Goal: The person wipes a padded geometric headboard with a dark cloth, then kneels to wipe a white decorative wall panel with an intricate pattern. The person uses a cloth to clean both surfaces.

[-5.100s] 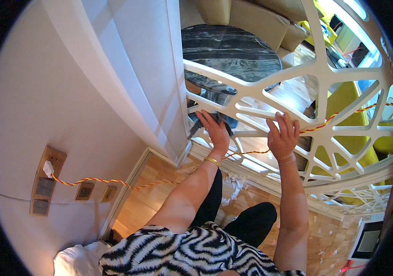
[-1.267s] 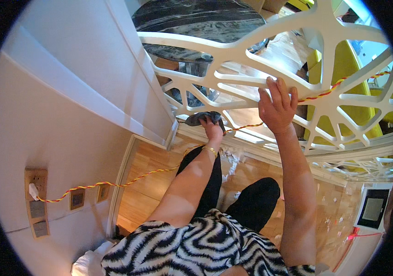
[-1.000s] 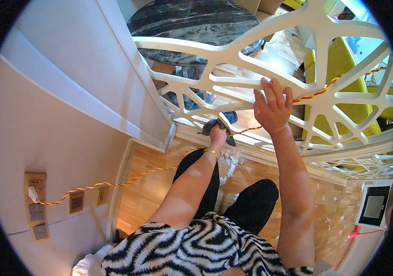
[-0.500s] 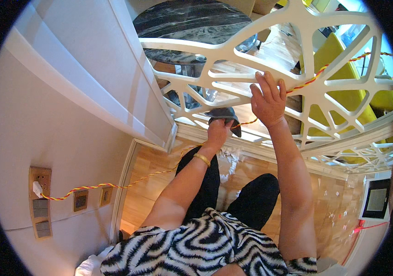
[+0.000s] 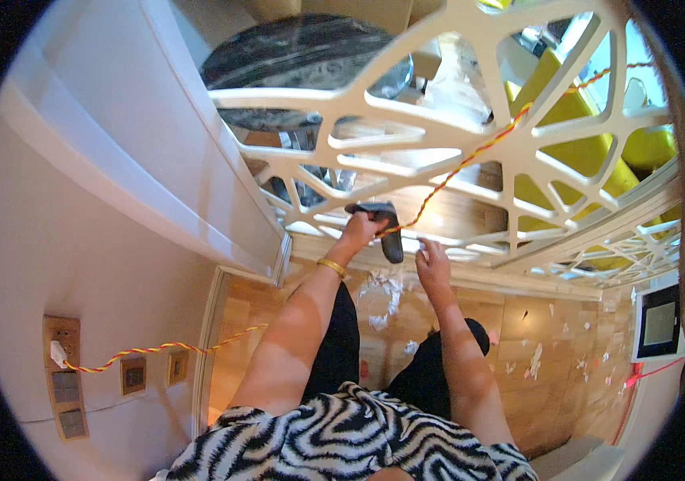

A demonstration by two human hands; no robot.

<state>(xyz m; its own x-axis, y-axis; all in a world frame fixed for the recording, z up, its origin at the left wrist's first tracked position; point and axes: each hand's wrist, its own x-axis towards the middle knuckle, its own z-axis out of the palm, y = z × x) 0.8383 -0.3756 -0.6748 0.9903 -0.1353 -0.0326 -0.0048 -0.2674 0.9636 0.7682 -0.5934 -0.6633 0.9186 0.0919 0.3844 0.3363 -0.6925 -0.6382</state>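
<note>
My left hand (image 5: 361,234) is closed on a dark grey cloth (image 5: 389,228), which hangs folded beside the lower bars of a white lattice panel (image 5: 519,196). A twisted red-and-yellow cord (image 5: 471,158) runs from beside that hand up across the lattice openings. To the right of the cloth, my right hand (image 5: 434,264) is low against the panel's bottom edge, its fingers drawn together. What they hold, if anything, is too small to make out.
The cord's white plug (image 5: 58,353) sits in a wall socket strip (image 5: 66,405) at left. Beyond the lattice stand a dark marbled round table (image 5: 294,52) and yellow furniture (image 5: 599,172). White scraps (image 5: 382,297) litter the wooden floor (image 5: 535,401). A framed dark panel (image 5: 660,329) is at right.
My right hand has left the upper lattice bar and come down beside the cloth. The cloth now hangs lower in my left hand, and the view has shifted slightly.
</note>
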